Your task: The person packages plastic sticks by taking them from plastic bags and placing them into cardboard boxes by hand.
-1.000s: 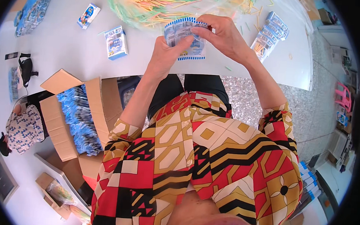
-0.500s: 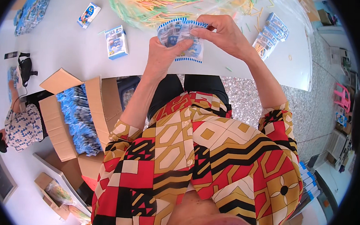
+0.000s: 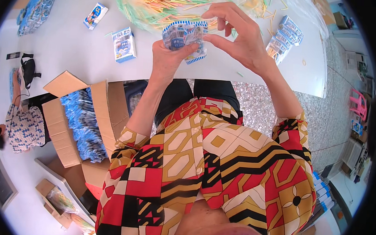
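Both my hands hold a small blue-and-white printed carton (image 3: 184, 37) above the near edge of the white table (image 3: 72, 56). My left hand (image 3: 167, 59) grips it from below with the thumb on its front. My right hand (image 3: 237, 37) pinches its top and right side with fingertips. Just beyond it lies a heap of thin yellow, green and orange sticks (image 3: 168, 3).
Two more small cartons (image 3: 123, 44) (image 3: 95, 15) lie on the table to the left, and a stack of flat ones (image 3: 285, 36) to the right. An open cardboard box (image 3: 75, 120) full of blue packets stands at my left. Another person (image 3: 17, 121) sits far left.
The carton has been turned slightly in my hands and my right fingers have shifted to its top edge; little else has moved.
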The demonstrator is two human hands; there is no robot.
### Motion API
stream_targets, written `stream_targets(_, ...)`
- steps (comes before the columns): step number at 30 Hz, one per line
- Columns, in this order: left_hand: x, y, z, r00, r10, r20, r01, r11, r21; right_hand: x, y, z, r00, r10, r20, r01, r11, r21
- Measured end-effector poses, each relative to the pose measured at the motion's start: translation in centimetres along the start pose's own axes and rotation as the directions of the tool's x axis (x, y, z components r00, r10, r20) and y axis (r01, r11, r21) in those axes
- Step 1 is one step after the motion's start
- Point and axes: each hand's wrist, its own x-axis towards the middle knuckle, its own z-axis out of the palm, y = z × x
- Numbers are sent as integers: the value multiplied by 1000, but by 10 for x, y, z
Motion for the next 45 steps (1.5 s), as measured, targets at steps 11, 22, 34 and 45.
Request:
stream_targets(11, -4, -7, -1, 999, 24, -23, -22, 994, 104, -1, -5, 8, 965, -227, 134, 250, 949, -193)
stream_targets(22, -9, -9, -2, 999, -8, -51, 11, 999, 54, -1, 3, 15, 983, -3, 182, -21, 992, 128)
stream_targets(34, -22, -12, -24, 987, -66, -148, 64, 998, -20, 53, 151, 74, 988, 104, 118, -57, 936, -348)
stream_targets(45, -30, -11, -26, 983, -71, -167, 59, 996, -73, 100, 174, 109, 913, 227, 339, 60, 747, -662)
